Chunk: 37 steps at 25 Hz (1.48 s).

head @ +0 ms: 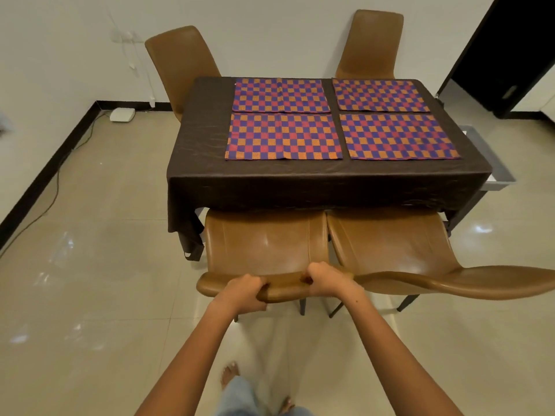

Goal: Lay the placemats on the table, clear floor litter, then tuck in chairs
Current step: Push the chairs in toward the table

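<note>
Left hand and right hand grip the near-left brown chair's stiff backrest top before the table; likely slides easily.

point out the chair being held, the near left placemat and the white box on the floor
held chair (264,244), head view, seat.
near left placemat (283,136), head view, middle.
white box (122,114), head view, top.

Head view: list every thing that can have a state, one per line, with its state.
Placemats: four, laid flat on the table.
Table: covered by a dark cloth.
Near left chair: seat partly under the table, backrest gripped.
Near right chair: seat partly under the table, untouched.
Far chairs: two, upright at the far side.
Left hand: grips the backrest.
Right hand: grips the backrest.
</note>
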Available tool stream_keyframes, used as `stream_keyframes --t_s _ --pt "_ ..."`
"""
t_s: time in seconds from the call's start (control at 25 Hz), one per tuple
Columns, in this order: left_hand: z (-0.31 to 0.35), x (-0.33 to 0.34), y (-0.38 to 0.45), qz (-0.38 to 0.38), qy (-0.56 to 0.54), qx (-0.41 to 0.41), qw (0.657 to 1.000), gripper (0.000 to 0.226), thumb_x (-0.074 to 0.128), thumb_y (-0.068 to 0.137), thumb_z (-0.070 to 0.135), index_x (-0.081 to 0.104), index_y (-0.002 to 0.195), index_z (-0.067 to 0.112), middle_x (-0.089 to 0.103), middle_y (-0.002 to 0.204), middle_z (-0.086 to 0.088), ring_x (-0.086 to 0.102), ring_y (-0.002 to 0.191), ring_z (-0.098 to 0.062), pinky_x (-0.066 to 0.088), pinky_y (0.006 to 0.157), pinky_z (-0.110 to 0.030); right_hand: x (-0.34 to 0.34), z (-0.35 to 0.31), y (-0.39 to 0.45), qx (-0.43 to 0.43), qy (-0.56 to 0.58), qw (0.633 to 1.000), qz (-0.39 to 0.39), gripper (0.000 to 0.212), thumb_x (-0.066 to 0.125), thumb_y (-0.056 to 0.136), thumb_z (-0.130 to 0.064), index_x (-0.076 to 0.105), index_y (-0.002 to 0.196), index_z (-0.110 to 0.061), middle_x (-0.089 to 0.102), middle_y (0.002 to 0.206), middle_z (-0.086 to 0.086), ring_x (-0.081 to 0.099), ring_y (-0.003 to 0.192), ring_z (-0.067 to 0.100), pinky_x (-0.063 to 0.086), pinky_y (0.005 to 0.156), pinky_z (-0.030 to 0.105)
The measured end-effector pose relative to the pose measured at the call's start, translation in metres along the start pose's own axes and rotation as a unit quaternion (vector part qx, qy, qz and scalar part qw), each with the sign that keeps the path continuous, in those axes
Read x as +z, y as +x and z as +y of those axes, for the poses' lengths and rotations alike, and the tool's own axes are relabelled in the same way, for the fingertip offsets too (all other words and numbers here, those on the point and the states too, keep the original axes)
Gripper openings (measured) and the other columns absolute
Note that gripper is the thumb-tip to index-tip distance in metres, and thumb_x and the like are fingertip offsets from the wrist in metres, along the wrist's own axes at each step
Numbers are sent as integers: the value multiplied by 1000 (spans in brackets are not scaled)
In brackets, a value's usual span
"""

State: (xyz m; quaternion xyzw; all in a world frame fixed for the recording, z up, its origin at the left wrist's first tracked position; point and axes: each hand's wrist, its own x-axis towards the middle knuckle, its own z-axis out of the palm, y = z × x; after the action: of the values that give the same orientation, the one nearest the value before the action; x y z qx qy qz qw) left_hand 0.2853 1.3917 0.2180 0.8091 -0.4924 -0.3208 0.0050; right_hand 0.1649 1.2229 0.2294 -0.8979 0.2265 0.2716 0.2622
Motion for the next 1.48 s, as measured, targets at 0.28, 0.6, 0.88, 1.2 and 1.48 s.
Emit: stream_keyframes --t_s 0.28,0.6,0.88,1.2,1.48 --pt "-63 -68 -34 205 -222 -53 952 45 60 90 35 52 132 23 54 136 3 50 125 -15 41 100 -28 -9 -109 46 -32 187 947 261 22 55 93 -20 69 110 -18 70 106 -2 63 96 10 53 86 28" --pt "-247 -146 -59 296 -220 -93 925 28 54 93 32 64 116 20 69 110 4 64 99 -11 50 82 -24 -32 -286 176 -6 270 920 284 17 60 91 -24 71 104 -20 70 98 -5 63 92 8 49 77 21" --pt "-399 -233 -3 300 -227 -88 922 31 53 93 36 64 118 19 68 115 2 64 102 -13 50 82 -24 -90 -397 312 -24 272 917 291 18 60 90 -21 72 103 -16 72 94 -3 65 86 9 54 82 27" --pt "-535 -405 159 242 -197 -25 950 28 53 93 32 66 113 17 69 112 1 64 102 -12 47 84 -23 -247 -451 519 -13 285 895 342 16 58 88 -17 74 91 -18 74 86 -2 69 80 14 56 78 37" --pt "-640 -548 299 237 -152 24 959 27 54 92 31 66 113 19 70 110 3 63 101 -11 47 80 -22 -371 -485 671 34 301 885 354 15 59 88 -18 73 93 -20 74 87 -5 68 83 10 55 78 33"
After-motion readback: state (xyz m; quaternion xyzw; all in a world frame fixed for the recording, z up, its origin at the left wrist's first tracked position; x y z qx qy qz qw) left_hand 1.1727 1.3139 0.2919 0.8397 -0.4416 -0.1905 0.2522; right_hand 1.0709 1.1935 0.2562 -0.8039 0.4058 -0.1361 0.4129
